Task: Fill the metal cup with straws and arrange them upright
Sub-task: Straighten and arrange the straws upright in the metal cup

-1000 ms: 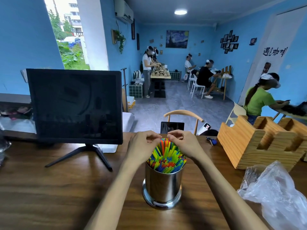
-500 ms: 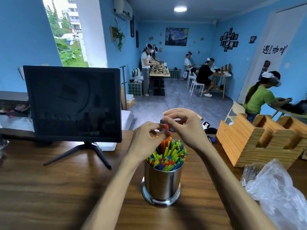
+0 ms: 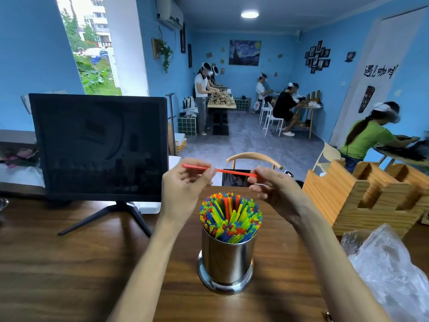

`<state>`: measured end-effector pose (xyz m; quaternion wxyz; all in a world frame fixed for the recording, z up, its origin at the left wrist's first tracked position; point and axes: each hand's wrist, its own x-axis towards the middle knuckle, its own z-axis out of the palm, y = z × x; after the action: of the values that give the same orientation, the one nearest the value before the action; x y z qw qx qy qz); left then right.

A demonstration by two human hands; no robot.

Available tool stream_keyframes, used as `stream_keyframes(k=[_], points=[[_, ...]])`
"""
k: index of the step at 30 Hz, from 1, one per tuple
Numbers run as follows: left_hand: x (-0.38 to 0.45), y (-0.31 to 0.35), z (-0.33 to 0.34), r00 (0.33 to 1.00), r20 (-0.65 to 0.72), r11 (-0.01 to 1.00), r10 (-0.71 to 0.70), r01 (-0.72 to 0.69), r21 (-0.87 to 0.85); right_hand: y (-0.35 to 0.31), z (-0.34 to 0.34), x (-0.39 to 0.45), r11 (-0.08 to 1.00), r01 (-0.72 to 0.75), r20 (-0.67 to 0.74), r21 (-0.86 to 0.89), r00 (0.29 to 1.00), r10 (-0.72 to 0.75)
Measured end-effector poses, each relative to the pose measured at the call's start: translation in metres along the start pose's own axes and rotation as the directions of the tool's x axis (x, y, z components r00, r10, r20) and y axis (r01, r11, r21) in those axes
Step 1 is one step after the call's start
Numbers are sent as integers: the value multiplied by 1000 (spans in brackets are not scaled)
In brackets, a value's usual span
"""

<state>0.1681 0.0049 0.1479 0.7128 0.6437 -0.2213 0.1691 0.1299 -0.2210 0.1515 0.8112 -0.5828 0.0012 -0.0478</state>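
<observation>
Head view: both forearms are raised from the lower edge and converge above the cup (image 3: 227,259). The left hand (image 3: 185,184) is held up with its back toward the camera, wrist bent, and its fingers (image 3: 210,171) are curled so that a red straw (image 3: 220,170) is pinched between thumb and fingertips. The right hand (image 3: 276,189) is held at about the same height, palm turned inward, and the straw's other end is pinched by its curled fingers. The red straw is held clear of the cup, above and behind its mouth. Its long axis is laid almost level, running left to right, with the right end tilted slightly lower; the left end is seen sticking out past the left hand.

The cup is stood upright on the tabletop (image 3: 69,263), between the two forearms. It is packed with coloured straws (image 3: 231,217), set roughly upright and fanned outward at the rim, their open ends pointed up.

A dark monitor (image 3: 99,145) is stood on the tabletop to the left, a wooden rack (image 3: 362,196) to the right, and a clear plastic bag (image 3: 390,268) is laid near the right forearm.
</observation>
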Motion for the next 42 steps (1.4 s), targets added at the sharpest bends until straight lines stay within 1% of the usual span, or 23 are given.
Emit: stream_keyframes(k=[2, 4, 6, 7, 9, 10, 11, 12, 14, 15, 16, 18, 19, 20, 22, 23, 24, 26, 29, 32, 36, 39, 42], points=[[-2, -6, -3, 991, 123, 994, -48, 35, 108, -4, -3, 1, 996, 69, -81, 56, 995, -64], [-7, -9, 1, 973, 211, 974, -97, 49, 222, -5, -1, 2, 974, 226, -130, 19, 966, -222], [-10, -15, 7, 952, 277, 927, -130, 17, 374, -5, 6, 1, 916, 388, -169, -104, 900, -401], [-11, -17, 10, 932, 326, 888, -158, -11, 460, -5, 10, 0, 877, 450, -176, -171, 862, -476], [-12, -22, 14, 870, 433, 777, -238, -97, 622, -1, 18, -3, 790, 519, -119, -327, 806, -579], [-13, -24, 15, 854, 450, 734, -262, -127, 667, 5, 20, -3, 737, 527, -64, -423, 794, -604], [-13, -24, 15, 860, 439, 722, -259, -130, 680, 11, 20, -4, 677, 518, -8, -523, 792, -611], [-14, -24, 16, 887, 400, 744, -230, -105, 660, 21, 19, -1, 612, 489, 47, -621, 803, -594], [-15, -25, 15, 950, 264, 804, -168, -23, 594, 39, 12, 5, 433, 416, 160, -800, 843, -514], [-14, -25, 15, 968, 210, 807, -134, -16, 590, 46, 7, 9, 374, 393, 198, -840, 864, -463], [-14, -27, 15, 977, 179, 794, -112, -21, 608, 52, 3, 14, 371, 377, 204, -849, 880, -428], [-13, -32, 14, 974, 192, 776, -119, -29, 630, 53, -2, 22, 484, 313, 134, -817, 920, -368], [-14, -35, 14, 965, 215, 769, -149, -24, 639, 52, -1, 24, 521, 268, 106, -811, 941, -320], [-15, -37, 14, 957, 230, 757, -176, -18, 653, 50, 1, 27, 525, 229, 103, -820, 961, -257], [-16, -40, 14, 957, 225, 734, -182, -20, 679, 49, 6, 34, 471, 157, 113, -868, 986, -122], [-16, -40, 14, 960, 221, 728, -174, -26, 685, 49, 9, 37, 440, 136, 108, -888, 990, -90], [-16, -41, 15, 959, 222, 723, -174, -28, 690, 49, 10, 39, 426, 112, 82, -898, 993, -88], [-17, -40, 15, 958, 229, 714, -173, -38, 699, 47, 11, 42, 426, 82, 30, -901, 991, -129], [-17, -40, 13, 963, 223, 726, -148, -48, 686, 43, 11, 41, 388, 88, 2, -918, 976, -216], [-18, -39, 15, 974, 183, 739, -130, -27, 673, 36, 15, 36, 435, 187, 23, -881, 935, -354], [-16, -33, 21, 976, 184, 756, -114, -34, 653, 21, 33, 19, 530, 342, 87, -776, 890, -447], [-16, -25, 24, 982, 182, 842, -55, -53, 538, 17, 40, 11, 551, 419, 140, -722, 868, -476], [-17, -18, 25, 987, 157, 954, -24, -24, 298, 14, 37, 7, 654, 434, 145, -620, 882, -448]])
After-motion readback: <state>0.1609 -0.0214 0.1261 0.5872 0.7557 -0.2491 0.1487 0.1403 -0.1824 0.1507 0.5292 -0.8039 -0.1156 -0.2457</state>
